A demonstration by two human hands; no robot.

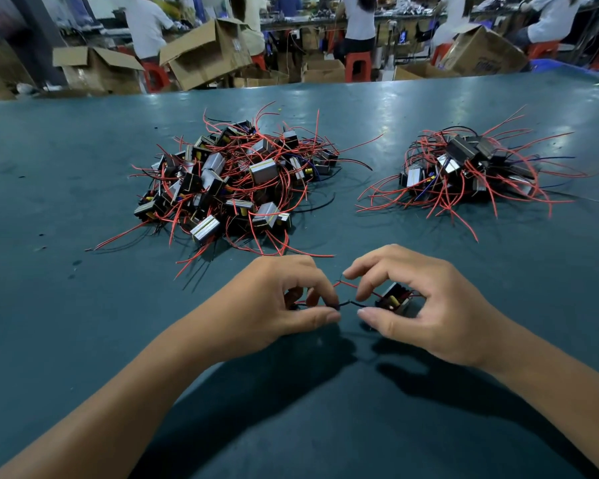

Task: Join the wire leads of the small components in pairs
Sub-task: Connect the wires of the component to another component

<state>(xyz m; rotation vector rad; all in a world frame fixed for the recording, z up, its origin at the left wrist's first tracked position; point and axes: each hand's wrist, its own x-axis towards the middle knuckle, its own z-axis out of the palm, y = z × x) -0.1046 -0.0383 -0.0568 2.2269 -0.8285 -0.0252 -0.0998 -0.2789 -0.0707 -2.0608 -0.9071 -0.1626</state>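
Near the table's front, my left hand (284, 302) and my right hand (419, 302) face each other. Between their thumbs and fingers runs a black wire lead (349, 303), pinched at one end by each hand. A thin red lead (346, 284) arcs just above it, between the two hands. Under my right palm lies a small black component (393, 299) with a yellow part. Another component under my left hand is mostly hidden by the fingers.
A big heap of small components with red and black leads (236, 181) lies on the green table (83, 174) ahead left. A smaller heap (464, 167) sits ahead right. Beyond the far edge are cardboard boxes (204, 53), red stools and seated people.
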